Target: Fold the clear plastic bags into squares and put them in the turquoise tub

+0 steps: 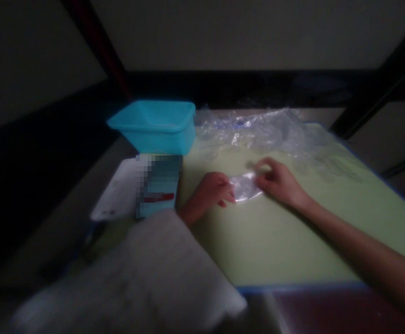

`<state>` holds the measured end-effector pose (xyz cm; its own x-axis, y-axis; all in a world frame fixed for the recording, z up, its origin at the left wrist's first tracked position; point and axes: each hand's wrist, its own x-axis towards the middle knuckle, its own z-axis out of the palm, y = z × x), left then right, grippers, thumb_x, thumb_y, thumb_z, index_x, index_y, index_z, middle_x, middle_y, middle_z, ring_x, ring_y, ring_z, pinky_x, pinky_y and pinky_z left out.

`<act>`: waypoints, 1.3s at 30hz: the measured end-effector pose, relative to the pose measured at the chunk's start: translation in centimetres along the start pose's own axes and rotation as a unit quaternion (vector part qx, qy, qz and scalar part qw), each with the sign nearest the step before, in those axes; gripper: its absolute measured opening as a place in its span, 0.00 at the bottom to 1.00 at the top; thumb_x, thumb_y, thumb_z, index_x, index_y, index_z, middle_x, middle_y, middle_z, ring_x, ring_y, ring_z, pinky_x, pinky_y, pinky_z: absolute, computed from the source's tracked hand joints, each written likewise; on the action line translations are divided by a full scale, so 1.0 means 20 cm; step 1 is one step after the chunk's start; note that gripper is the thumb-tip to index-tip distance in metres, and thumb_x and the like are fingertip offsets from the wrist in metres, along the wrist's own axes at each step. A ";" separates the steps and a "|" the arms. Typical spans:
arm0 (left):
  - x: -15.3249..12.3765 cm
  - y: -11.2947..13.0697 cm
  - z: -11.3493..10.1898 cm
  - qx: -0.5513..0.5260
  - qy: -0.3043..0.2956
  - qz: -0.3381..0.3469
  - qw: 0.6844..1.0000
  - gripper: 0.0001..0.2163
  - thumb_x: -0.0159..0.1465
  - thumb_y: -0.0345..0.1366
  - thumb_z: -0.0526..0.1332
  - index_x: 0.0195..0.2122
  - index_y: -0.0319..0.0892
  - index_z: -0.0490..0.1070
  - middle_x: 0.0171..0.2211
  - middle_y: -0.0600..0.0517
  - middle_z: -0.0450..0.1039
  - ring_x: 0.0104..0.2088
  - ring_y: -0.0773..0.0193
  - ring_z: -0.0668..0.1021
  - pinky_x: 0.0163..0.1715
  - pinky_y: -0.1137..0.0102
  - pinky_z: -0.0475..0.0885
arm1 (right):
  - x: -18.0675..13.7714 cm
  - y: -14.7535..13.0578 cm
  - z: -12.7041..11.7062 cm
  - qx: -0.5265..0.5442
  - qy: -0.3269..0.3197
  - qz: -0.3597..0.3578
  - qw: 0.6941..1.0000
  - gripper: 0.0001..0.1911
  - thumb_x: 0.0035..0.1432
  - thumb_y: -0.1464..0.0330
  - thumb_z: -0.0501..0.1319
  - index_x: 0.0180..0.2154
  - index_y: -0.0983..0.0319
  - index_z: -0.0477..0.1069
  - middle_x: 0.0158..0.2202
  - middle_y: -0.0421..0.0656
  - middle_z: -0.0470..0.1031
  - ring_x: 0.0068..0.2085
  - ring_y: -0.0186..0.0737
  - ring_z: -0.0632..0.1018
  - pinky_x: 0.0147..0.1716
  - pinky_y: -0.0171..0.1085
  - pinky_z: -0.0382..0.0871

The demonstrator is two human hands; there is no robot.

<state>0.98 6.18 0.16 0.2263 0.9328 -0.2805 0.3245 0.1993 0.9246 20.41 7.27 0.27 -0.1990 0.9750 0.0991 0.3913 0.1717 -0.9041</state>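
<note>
A pale cloth (160,273) lies nearest the camera, filling the lower left and covering most of the left forearm; whether it is a sleeve or a loose sheet I cannot tell. Past it, over the middle of the surface (279,250), a shiny clear film (244,186) spans the gap between the two hands. The left hand (219,188) has its fingers closed on the near-left end, and the right hand (273,181) pinches the other end, its forefinger arched. The film should be very light, limp and rather slippery, apt to crease or cling; its ends or edges look the best place to hold it, between thumb and fingertip, with little force. Blur and dim light hide whether it is one layer or a small bag, and whether its lower edge touches the surface. The fingertips' exact contact is also smeared. Behind the hands, crumpled plastic (258,132) spreads so transparently that single pieces cannot be counted. The blue tub's (163,144) contents are hard to make out, and a pixelated patch masks part of the flat item (157,208) before it, beside a white sheet (113,192).
</note>
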 end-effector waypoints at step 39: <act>-0.16 -0.06 0.02 0.463 0.020 0.272 0.844 0.20 0.61 0.22 0.48 0.49 0.40 0.72 0.57 0.47 0.67 0.51 0.58 0.76 0.53 0.63 0.70 | -0.01 0.01 0.00 -0.126 0.030 -0.070 0.989 0.13 0.54 0.68 0.56 0.42 0.61 0.61 0.21 0.36 0.71 0.21 0.36 0.72 0.21 0.33 0.62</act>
<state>0.10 2.79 -0.18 0.5472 0.8240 0.1469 0.7649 -0.5636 0.3118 20.48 7.10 0.13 -0.2169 0.9444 0.2472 0.5774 0.3283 -0.7476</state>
